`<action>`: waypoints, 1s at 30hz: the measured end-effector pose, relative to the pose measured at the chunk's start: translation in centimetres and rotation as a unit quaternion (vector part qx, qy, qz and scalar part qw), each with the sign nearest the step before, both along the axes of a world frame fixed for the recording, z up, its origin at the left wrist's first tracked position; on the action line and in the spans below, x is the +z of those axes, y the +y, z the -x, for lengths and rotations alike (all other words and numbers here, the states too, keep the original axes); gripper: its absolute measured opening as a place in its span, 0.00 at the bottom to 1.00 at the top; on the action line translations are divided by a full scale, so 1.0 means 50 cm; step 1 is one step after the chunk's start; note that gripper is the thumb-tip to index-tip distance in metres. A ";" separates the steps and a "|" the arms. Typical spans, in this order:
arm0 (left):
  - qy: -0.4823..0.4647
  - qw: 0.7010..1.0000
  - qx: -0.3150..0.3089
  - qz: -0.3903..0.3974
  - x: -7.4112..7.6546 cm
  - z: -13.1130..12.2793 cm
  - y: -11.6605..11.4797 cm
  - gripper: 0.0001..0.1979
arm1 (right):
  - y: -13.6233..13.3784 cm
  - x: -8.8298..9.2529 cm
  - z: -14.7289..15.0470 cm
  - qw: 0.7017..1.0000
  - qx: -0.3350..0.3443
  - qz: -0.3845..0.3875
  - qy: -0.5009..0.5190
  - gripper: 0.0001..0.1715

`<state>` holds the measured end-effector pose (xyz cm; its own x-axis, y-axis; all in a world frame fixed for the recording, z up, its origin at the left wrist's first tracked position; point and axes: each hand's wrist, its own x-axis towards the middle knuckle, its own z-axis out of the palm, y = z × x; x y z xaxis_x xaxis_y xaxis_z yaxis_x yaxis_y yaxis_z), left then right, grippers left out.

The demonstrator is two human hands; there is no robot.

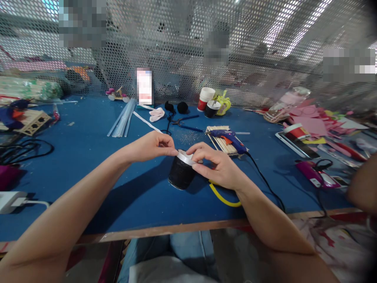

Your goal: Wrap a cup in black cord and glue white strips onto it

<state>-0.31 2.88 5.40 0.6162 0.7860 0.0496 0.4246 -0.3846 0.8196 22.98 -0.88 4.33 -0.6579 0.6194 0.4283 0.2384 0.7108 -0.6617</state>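
Note:
A cup wrapped in black (181, 175) stands slightly tilted on the blue table, with a shiny white ribbon (185, 158) around its rim. My left hand (151, 147) pinches at the left side of that rim, thumb and forefinger closed on the ribbon. My right hand (218, 165) grips the cup from the right, fingers over the rim and thumb against the outer wall. Behind my left hand, a white strip (147, 121) stretches back across the table near a loose white bundle (157, 114).
A blue glue gun (228, 138) rests on a stick panel, its cord trailing right. Beyond lie pliers (188, 126), clear glue sticks (122, 120), black yarn (182, 107) and paper cups (205, 98). A yellow strip (222, 198) lies beneath my right forearm. A perforated metal screen (176, 51) closes the back.

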 end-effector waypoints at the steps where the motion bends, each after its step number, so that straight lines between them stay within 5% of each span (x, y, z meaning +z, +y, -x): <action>1: -0.009 1.000 -0.010 0.018 -0.004 0.000 0.001 0.13 | 0.000 0.000 0.000 1.000 0.008 0.005 0.005 0.02; 9: -0.147 0.968 -0.053 0.197 -0.049 -0.012 0.003 0.19 | -0.005 0.000 -0.001 0.994 0.057 0.088 0.043 0.02; 16: -0.270 0.872 -0.126 0.389 -0.090 -0.026 -0.013 0.26 | -0.005 0.000 0.002 0.992 0.064 0.094 0.061 0.03; 21: -0.339 0.840 -0.118 0.406 -0.097 -0.034 -0.021 0.24 | -0.006 0.004 0.003 0.997 0.040 0.054 0.045 0.03; 27: -0.361 0.852 -0.065 0.374 -0.093 -0.028 -0.015 0.29 | -0.002 0.010 0.004 1.000 -0.012 0.000 0.025 0.14; 30: -0.360 0.855 -0.064 0.367 -0.095 -0.026 -0.013 0.29 | -0.002 0.009 0.002 0.999 -0.013 -0.010 0.029 0.10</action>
<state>0.98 2.21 0.63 0.7166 0.6970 -0.0253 -0.2989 0.3397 0.8918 22.86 -1.01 4.80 -0.6155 0.6271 0.4774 0.2185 0.7178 -0.6611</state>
